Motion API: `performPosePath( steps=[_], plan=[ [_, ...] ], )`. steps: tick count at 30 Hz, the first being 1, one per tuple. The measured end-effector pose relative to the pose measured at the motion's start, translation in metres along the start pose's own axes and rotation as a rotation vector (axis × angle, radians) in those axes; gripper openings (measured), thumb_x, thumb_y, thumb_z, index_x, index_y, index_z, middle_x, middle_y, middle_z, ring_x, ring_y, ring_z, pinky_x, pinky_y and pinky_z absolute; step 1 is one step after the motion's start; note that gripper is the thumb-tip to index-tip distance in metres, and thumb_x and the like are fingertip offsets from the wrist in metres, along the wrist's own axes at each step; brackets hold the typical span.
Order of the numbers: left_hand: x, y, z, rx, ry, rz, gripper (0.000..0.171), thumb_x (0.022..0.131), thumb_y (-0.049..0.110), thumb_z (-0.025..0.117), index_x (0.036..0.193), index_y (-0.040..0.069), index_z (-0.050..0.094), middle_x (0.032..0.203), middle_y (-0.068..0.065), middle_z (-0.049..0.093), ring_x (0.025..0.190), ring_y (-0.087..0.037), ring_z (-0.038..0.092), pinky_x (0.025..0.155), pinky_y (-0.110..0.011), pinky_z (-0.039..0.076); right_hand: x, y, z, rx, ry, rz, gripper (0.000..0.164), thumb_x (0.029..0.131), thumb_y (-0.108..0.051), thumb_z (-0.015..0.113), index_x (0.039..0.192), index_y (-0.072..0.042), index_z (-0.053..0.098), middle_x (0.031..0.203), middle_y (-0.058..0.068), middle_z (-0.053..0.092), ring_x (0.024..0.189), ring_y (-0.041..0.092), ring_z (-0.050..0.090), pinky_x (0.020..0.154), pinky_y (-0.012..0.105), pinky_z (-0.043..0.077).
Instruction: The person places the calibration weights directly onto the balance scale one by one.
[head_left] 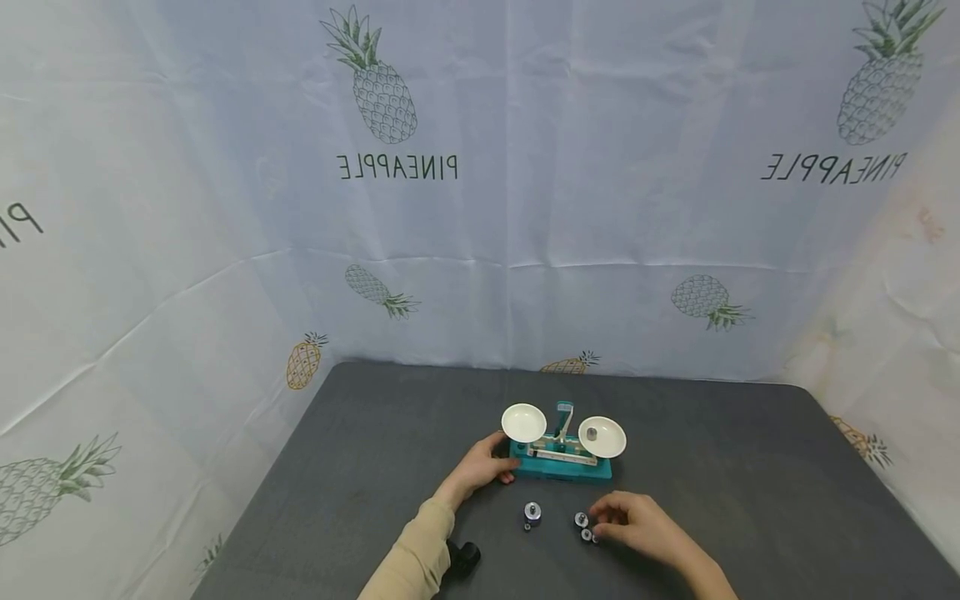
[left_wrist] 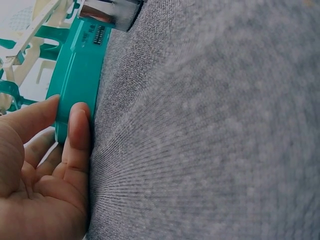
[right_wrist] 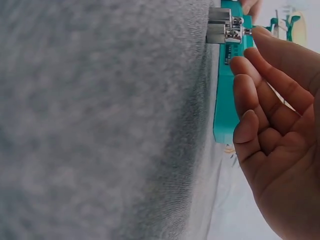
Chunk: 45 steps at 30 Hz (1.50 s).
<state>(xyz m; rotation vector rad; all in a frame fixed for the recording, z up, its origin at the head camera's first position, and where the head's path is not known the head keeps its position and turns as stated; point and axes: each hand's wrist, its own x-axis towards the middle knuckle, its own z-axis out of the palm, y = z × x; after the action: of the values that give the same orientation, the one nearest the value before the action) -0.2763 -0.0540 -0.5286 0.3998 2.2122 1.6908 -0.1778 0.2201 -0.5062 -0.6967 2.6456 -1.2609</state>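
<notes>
A teal balance scale (head_left: 562, 469) with two white pans stands ahead of me. The left pan (head_left: 523, 423) is bare, while a small metal weight (head_left: 592, 434) sits in the right pan (head_left: 609, 448). My left hand (head_left: 482, 465) grips the left end of the scale's base, thumb and fingers on either side of it in the left wrist view. Just beside several silver weights (head_left: 581, 520) is my right hand (head_left: 633, 521), fingers loosely bent. Its thumb tip (right_wrist: 262, 32) comes right up to a weight's knob in the right wrist view, with a gap between thumb and fingers.
Left of those weights, a larger silver weight (head_left: 532, 511) stands with a tiny one (head_left: 527, 527) in front. A black object (head_left: 467, 557) lies by the left sleeve (head_left: 420, 542). Behind the dark grey table (head_left: 390, 433) hangs a pineapple-print cloth (head_left: 465, 308).
</notes>
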Motion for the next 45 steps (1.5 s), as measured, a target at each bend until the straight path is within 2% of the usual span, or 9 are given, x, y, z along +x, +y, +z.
performPosePath(
  steps=[8,19,27,35,45],
  plan=[
    [0.0,0.001,0.001,0.0,0.006,0.0,0.057,0.084,0.011,0.067,0.135,0.001,0.043,0.08,-0.021,0.065,0.056,-0.008,0.059,0.058,-0.029,0.055,-0.004,0.005,0.003,0.057,-0.089,0.057,0.015,0.082,-0.024,0.07,0.087,-0.01,0.068,0.077,-0.007,0.064,0.064,-0.007,0.051,0.054,0.018,0.044],
    [0.0,-0.002,0.001,-0.005,0.011,0.006,0.057,0.085,0.01,0.066,0.136,0.0,0.042,0.083,-0.023,0.065,0.057,-0.009,0.059,0.057,-0.03,0.055,-0.006,0.005,0.004,0.059,-0.131,0.09,0.017,0.079,-0.022,0.072,0.088,-0.009,0.067,0.076,-0.008,0.062,0.064,-0.006,0.05,0.054,0.018,0.043],
    [0.001,-0.004,0.001,0.013,0.012,-0.001,0.057,0.085,0.009,0.064,0.136,-0.001,0.041,0.083,-0.024,0.065,0.058,-0.009,0.059,0.058,-0.029,0.055,-0.005,0.006,0.005,0.049,-0.132,0.082,0.014,0.079,-0.02,0.071,0.086,-0.009,0.067,0.075,-0.008,0.061,0.064,-0.007,0.049,0.054,0.018,0.043],
    [-0.006,0.008,0.002,0.033,0.019,0.011,0.053,0.087,0.007,0.062,0.135,-0.003,0.042,0.085,-0.029,0.063,0.059,-0.008,0.059,0.059,-0.029,0.055,-0.007,0.004,0.006,0.047,-0.124,0.078,0.012,0.081,-0.019,0.07,0.086,-0.009,0.066,0.074,-0.008,0.061,0.064,-0.006,0.049,0.054,0.018,0.043],
    [-0.001,-0.001,0.002,0.038,0.018,0.009,0.056,0.086,0.007,0.062,0.137,-0.002,0.04,0.084,-0.029,0.064,0.059,-0.009,0.059,0.059,-0.03,0.056,-0.009,-0.001,-0.004,-0.008,-0.105,0.104,0.012,0.083,-0.022,0.068,0.088,-0.01,0.068,0.077,-0.007,0.065,0.066,-0.006,0.052,0.056,0.019,0.045]
  ],
)
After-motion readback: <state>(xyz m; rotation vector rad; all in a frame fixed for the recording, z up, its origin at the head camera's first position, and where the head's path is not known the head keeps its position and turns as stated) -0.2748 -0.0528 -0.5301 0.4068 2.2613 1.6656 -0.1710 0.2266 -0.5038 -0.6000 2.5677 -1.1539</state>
